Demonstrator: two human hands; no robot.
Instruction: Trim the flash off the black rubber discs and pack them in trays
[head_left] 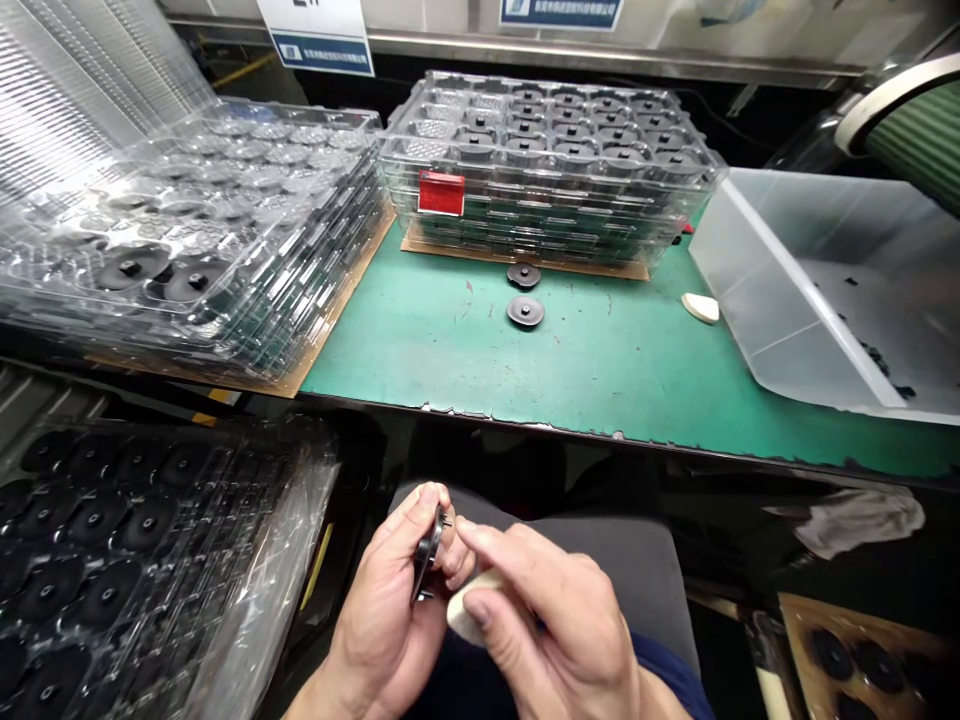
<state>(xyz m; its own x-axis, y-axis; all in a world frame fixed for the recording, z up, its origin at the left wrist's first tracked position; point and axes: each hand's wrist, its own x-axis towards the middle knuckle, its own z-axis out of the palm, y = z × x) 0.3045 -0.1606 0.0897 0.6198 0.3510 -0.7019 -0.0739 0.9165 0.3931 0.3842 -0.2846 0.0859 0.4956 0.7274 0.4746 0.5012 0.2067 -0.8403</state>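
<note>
Over my lap, my left hand [386,610] pinches a thin black disc part [428,550] held on edge. My right hand [544,625] is closed on a small cream-white wedge [466,608], its forefinger reaching towards the disc. Two more black discs [525,311] lie loose on the green mat [600,360], in front of a stack of clear trays [547,165] filled with the same parts. A second cream wedge [700,307] rests on the mat to the right.
A taller stack of clear trays [195,230] sits at the left on cardboard, with another tray of discs [97,540] lower left. A translucent plastic bin [832,290] stands at the right. A crumpled rag [862,520] lies below the table edge.
</note>
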